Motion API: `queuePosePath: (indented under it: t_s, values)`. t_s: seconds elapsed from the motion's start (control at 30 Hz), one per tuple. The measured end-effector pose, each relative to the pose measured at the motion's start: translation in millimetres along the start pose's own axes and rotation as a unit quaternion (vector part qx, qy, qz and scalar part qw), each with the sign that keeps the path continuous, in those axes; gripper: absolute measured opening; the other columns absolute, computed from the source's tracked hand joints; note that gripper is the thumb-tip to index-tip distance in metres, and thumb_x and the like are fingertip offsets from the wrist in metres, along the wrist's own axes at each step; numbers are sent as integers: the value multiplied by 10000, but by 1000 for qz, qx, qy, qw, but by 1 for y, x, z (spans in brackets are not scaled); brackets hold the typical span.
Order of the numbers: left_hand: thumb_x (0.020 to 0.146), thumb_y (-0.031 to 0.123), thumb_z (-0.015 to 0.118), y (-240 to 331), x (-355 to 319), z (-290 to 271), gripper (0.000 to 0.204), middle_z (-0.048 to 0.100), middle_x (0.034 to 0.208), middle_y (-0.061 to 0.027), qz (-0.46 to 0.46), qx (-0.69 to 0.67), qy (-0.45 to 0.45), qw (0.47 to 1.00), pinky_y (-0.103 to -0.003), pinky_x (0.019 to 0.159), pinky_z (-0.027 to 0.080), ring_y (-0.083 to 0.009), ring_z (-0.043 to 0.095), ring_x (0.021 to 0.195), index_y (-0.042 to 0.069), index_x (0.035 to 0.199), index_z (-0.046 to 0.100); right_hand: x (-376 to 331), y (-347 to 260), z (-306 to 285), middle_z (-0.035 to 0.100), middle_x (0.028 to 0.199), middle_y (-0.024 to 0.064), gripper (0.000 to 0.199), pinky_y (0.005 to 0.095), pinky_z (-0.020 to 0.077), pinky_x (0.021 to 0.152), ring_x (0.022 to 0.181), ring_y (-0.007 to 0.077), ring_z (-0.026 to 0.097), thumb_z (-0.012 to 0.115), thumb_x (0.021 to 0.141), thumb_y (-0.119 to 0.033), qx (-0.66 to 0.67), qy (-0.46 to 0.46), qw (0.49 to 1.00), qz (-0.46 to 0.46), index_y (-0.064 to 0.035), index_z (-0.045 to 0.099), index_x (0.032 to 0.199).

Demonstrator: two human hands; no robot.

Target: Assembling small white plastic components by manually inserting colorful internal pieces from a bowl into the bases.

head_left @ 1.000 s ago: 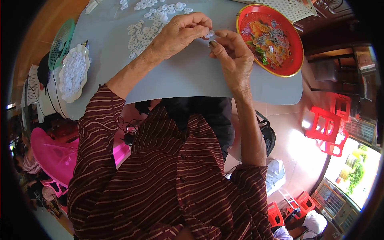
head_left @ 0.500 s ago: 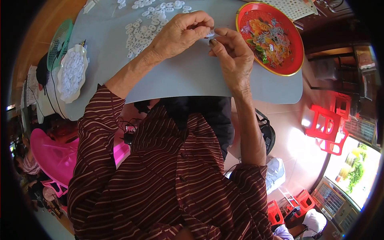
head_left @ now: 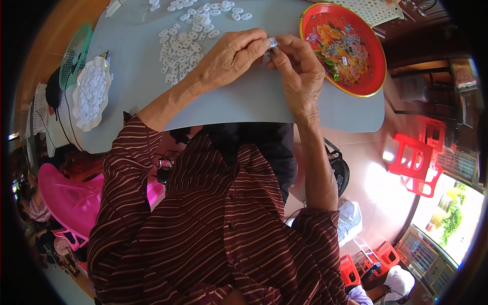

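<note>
White plastic, small and pale: a tiny white plastic piece (head_left: 273, 42) sits pinched between the fingertips of both hands above the blue-grey tabletop (head_left: 244, 101), and that is where I keep my attention. Left hand (head_left: 231, 56) curls knuckles-up, thumb and forefinger closed on the near side of the piece; right hand (head_left: 300, 66) meets it from the other side, fingertips clamped on the same part, so neither hand is free. Whether it is one piece or two being pressed together I cannot tell; the fingers cover most of it. Just beyond the left hand lies a loose scatter of small white plastic rings (head_left: 188, 40) on the table; a round red tray with a flower pattern (head_left: 310, 23), holding small grey metal bits, sits just right of the right hand. A white scalloped dish of more rings (head_left: 90, 91) stands well apart at the left edge. My judgement: hold the grip at the very tips, press squarely, work low over the table so a slipped piece stays near.
</note>
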State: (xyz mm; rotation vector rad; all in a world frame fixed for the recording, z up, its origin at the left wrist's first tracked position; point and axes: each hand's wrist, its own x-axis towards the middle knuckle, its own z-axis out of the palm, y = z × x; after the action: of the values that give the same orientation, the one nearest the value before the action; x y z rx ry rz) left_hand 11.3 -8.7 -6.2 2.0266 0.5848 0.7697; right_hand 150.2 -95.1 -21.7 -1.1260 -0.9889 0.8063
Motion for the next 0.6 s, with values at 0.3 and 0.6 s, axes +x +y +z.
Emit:
queuePosePath:
  t_s: [0.3,0.6]
  values:
    - [899,157,490,0,0,2,174,481,603,-71,-12,14,22,1000,-304,499,385,-131,418,535,0,832,525,-1,-2,1,644,863,82,225,218,503,636,692,117,631,590,866,-1,-15,-9,1000,-5,-1,572,1090]
    - [879,144,477,0,0,-2,177,452,597,-70,-23,-6,4,1000,-306,517,383,-124,400,556,-9,790,492,-1,3,3,644,868,74,273,228,510,668,729,119,624,621,836,19,-16,-28,999,-13,0,563,1102]
